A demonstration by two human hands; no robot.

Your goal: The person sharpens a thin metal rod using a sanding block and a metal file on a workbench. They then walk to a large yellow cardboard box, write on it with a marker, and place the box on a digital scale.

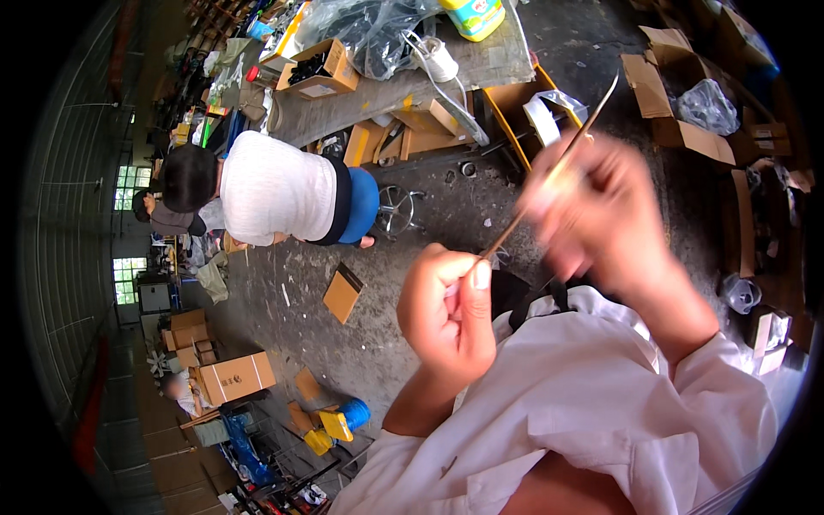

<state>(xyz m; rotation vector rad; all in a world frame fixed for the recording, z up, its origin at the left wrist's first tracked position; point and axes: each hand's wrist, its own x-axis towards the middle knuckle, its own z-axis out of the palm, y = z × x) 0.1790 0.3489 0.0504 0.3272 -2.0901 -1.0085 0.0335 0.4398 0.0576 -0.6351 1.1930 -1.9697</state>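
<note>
A slender brown rod (511, 228) slants up to the right in front of my chest, thinning to a pale, slightly curved tip. Its lower end is pinched between the thumb and curled fingers of my left hand (451, 313). Farther up, my right hand (609, 215) is at the rod's middle, smeared by motion. Whether its fingers grip the rod or only touch it cannot be made out. A thin dark strand seems to hang below the right hand, too blurred to name.
A person in a white top sits on a blue stool (362, 206) to the left. Beyond stands a cluttered workbench (322, 116) with a small open carton (319, 75). A yellow-edged bin (512, 107) stands ahead. Open cardboard boxes (648, 86) line the right; a flat brown carton (343, 293) lies on the floor.
</note>
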